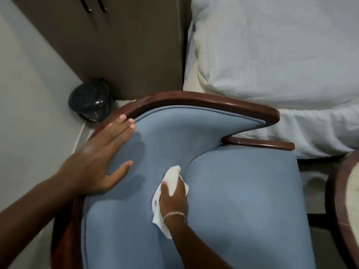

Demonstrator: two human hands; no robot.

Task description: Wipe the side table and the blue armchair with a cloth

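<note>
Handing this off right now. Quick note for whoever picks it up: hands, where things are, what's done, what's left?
Right hand: closed on the white cloth, pressing it into the crease where the blue armchair seat meets the backrest.
Left hand: open, flat on the padded backrest, fingertips at the wooden rim; it holds nothing.
Side table: only its round edge shows at far right, untouched now.
Done: cannot tell which surfaces are already wiped.
Left: the rest of the seat, backrest and wooden frame; check the table.
</note>
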